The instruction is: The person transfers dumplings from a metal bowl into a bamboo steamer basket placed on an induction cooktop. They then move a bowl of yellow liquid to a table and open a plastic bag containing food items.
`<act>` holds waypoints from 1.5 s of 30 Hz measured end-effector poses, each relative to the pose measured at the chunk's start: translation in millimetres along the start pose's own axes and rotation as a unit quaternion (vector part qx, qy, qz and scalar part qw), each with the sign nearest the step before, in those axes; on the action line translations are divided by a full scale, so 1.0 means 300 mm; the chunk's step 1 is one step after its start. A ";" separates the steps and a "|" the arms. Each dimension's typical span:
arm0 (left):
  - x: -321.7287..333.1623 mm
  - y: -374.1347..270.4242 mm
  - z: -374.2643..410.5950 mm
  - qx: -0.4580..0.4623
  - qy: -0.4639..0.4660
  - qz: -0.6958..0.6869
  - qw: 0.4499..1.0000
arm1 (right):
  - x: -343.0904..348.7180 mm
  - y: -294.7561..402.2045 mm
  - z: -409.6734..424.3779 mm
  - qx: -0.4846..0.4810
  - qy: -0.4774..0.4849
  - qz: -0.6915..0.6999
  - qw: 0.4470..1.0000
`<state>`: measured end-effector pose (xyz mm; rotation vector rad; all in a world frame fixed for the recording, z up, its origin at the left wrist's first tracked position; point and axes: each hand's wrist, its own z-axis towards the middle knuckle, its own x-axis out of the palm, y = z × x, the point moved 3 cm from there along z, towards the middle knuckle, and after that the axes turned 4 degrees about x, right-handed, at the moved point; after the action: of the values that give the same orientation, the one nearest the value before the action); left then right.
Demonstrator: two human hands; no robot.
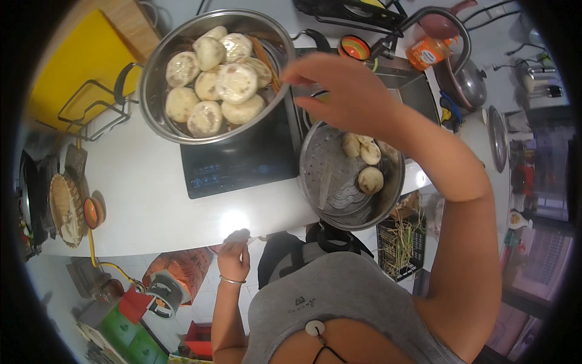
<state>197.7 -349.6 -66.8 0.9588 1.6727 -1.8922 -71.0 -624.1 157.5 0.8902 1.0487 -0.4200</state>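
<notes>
A large steel steamer pot [150,107] sits over a black induction cooktop [241,168], with several pale round buns [236,83] inside. Wooden chopsticks [263,59] lean inside its right rim. My right hand [341,91], slightly blurred, reaches over that rim near the chopsticks; its thumb and fingers are apart, and whether it touches anything I cannot tell. Below it, a perforated steel steamer tray [313,182] holds several more round pieces [370,180]. At the counter's front edge is my left hand [234,259], its fingers bent around or against a dark cloth-like thing [238,235].
A yellow cutting board [86,68] and wire rack [91,113] stand left. An orange striped bowl [354,48], a faucet [464,41], an orange soap bottle [427,52] and a lidded pot [468,84] are around the sink. A wicker basket [66,204] lies far left.
</notes>
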 end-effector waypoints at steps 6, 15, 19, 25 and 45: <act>0.026 -0.078 0.086 0.054 0.047 0.018 0.997 | 0.217 -0.414 -0.482 0.091 0.154 -0.138 0.974; 0.053 -0.178 0.179 0.105 0.086 0.028 0.990 | 0.394 -0.527 -0.578 -0.087 0.087 -0.271 0.955; 0.074 -0.198 0.180 0.101 0.090 0.027 0.990 | 0.408 -0.551 -0.553 -0.029 0.164 -0.234 0.958; 0.096 -0.214 0.161 0.095 0.091 0.018 0.991 | 0.343 -0.495 -0.492 0.179 0.190 0.075 0.963; 0.046 -0.056 0.074 0.060 0.010 0.009 0.998 | 0.014 0.096 0.488 -0.081 0.068 -0.055 0.993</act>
<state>171.9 -366.8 -64.8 1.0382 1.5707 -1.9968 33.3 -723.5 196.4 0.7265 1.2435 -0.3651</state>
